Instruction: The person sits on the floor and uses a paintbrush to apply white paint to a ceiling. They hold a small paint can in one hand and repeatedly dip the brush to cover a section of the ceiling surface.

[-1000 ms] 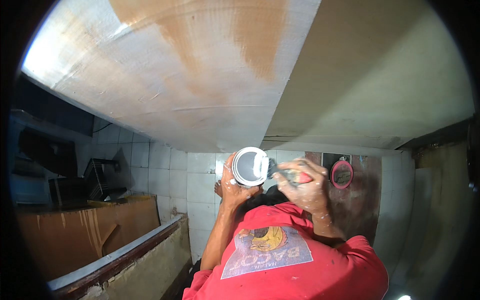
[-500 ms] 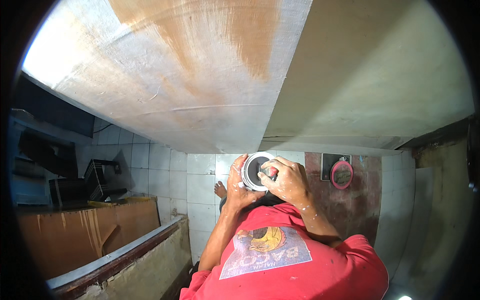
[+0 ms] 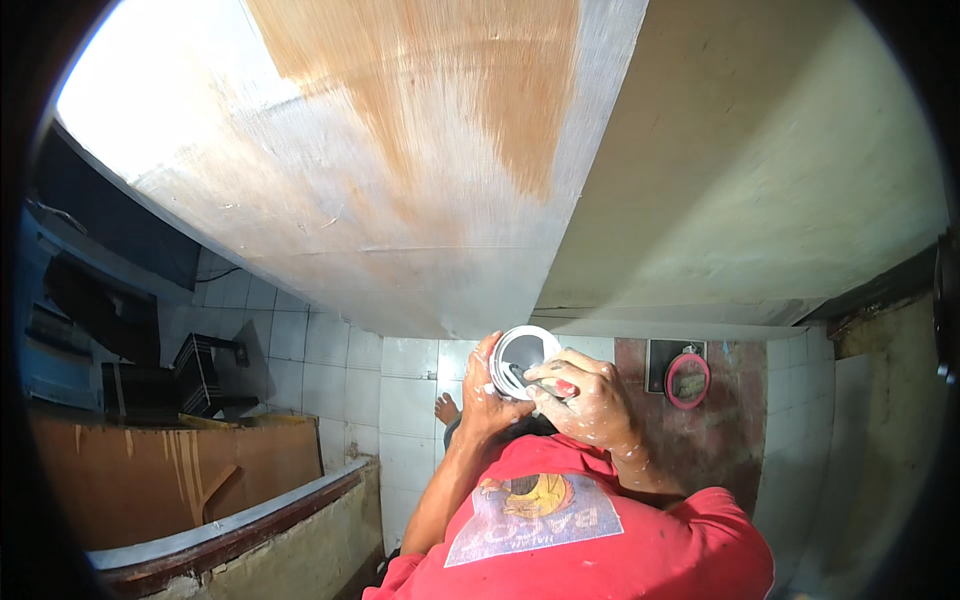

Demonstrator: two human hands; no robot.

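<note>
Fingers of my left hand (image 3: 487, 397) wrap round the side of a white round paint tub (image 3: 527, 331), its open top facing up. Grey, shadowed contents show inside it. Over the tub's right rim, my right hand (image 3: 600, 402) is closed on a paintbrush (image 3: 565, 387) with some red on its handle. The brush's far end points into the tub; its bristles cannot be made out. Pale paint spots both hands and the right forearm. In front rises a wall face (image 3: 350, 240) with streaky white paint over orange-brown patches.
A greenish unpainted-looking wall (image 3: 720, 180) adjoins at the right. On the floor at right lie a pink-rimmed round item (image 3: 688, 381) and a dark square one (image 3: 657, 365). A low wall (image 3: 300, 535) and brown board (image 3: 170, 470) stand left, near a black rack (image 3: 200, 375).
The view has shifted, so the tub and hands sit lower in the picture. My right hand has tilted the brush, and its handle now lies more sideways across the tub's rim.
</note>
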